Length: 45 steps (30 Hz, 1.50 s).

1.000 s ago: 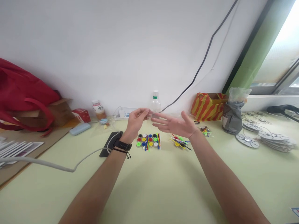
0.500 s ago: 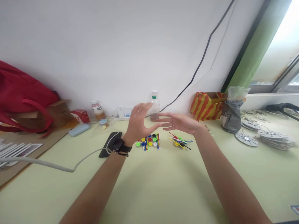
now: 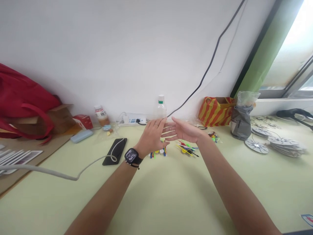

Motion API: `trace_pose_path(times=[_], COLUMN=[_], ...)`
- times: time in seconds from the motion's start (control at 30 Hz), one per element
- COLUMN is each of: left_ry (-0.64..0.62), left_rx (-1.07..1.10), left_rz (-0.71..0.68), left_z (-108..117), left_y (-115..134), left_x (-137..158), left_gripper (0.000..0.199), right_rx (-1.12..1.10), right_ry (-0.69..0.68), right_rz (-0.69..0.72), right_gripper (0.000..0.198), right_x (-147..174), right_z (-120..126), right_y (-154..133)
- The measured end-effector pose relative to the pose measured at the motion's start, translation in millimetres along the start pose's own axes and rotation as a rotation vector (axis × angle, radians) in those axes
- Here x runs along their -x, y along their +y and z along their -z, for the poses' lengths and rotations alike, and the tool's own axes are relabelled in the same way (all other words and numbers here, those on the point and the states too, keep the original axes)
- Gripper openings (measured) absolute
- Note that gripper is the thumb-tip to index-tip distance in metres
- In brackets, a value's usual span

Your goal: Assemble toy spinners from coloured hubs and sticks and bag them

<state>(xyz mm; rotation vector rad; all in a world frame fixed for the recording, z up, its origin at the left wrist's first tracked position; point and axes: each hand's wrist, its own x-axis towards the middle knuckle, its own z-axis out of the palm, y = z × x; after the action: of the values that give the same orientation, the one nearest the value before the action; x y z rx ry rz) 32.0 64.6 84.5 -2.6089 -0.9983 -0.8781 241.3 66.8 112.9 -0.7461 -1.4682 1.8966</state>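
My left hand (image 3: 153, 135), with a smartwatch (image 3: 132, 156) on its wrist, is raised over the table, back toward me and fingers stretched. Facing it, my right hand (image 3: 183, 130) is open with its fingers pointing left. The fingertips overlap in view; whether they touch I cannot tell. Neither hand holds anything. Below the left hand lie small coloured round pieces and sticks (image 3: 158, 152), partly hidden by it. A loose pile of coloured plastic arrow-shaped pointers (image 3: 188, 149) lies under the right hand. Behind the hands stands a clear bottle (image 3: 160, 109) with a white cap.
A black phone (image 3: 114, 151) with a grey cable lies left. Further left are a blue case (image 3: 81, 136), a drink bottle (image 3: 101, 116) and a red bag (image 3: 24, 94). A power strip (image 3: 132, 119) sits by the wall. Right are a striped bag (image 3: 215, 112) and stacked discs (image 3: 285, 143).
My left hand has turned its back more toward me and moved down and right, covering more of the coloured pieces. My right hand has shifted slightly left, and its thumb now points up.
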Motion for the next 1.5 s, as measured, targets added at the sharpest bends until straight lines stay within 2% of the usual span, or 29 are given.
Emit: trace_pose_path(times=[0.07,0.13,0.23,0.3,0.33,0.4,0.57,0.73,0.87,1.17,1.43,1.5], left_ry=[-0.017,-0.039,-0.091,-0.144,-0.171,-0.219,-0.34,-0.46,-0.488,-0.589,-0.607,-0.603], left_rx=[0.023,0.053,0.148,0.261,0.328,0.456,0.601,0.63,0.694,0.819,0.935,0.955], left_rz=[0.012,0.039,0.128,0.191,0.214,0.247,0.286,0.302,0.321,0.354,0.374,0.378], left_z=[-1.9,-4.7,-8.0,-8.5,-8.2,-6.9,-4.6,-6.6,-6.0,-3.7,3.1,6.5], left_y=[-6.6,-14.9,-28.3,-36.1,-39.3,-44.4,-52.6,-56.4,-56.8,-57.5,-56.2,-55.8], left_x=[1.6,3.7,7.6,9.7,10.4,11.3,12.7,15.3,15.7,15.7,13.3,12.9], left_gripper=[0.097,0.096,0.094,0.094,0.094,0.096,0.098,0.091,0.084,0.078,0.068,0.067], right_rx=[0.09,0.255,0.695,1.077,1.257,1.357,1.389,1.376,1.35,1.306,1.183,1.151], right_ry=[0.081,0.221,0.518,0.661,0.669,0.631,0.482,0.36,0.307,0.354,0.47,0.523], right_rz=[0.017,0.076,0.144,0.049,-0.065,-0.204,-0.362,-0.365,-0.345,-0.317,-0.149,-0.1], right_gripper=[0.052,0.049,0.044,0.04,0.036,0.027,0.024,0.026,0.015,0.007,0.01,0.016], right_x=[-0.5,-0.8,-2.5,-4.6,-5.8,-8.1,-12.8,-15.0,-13.7,-14.0,-4.5,0.9], right_z=[2.4,8.0,25.7,41.6,49.7,63.6,79.8,80.5,77.5,71.9,81.2,82.6], right_y=[-0.1,-1.1,1.4,9.4,15.5,30.3,59.1,58.4,52.9,53.8,38.6,32.2])
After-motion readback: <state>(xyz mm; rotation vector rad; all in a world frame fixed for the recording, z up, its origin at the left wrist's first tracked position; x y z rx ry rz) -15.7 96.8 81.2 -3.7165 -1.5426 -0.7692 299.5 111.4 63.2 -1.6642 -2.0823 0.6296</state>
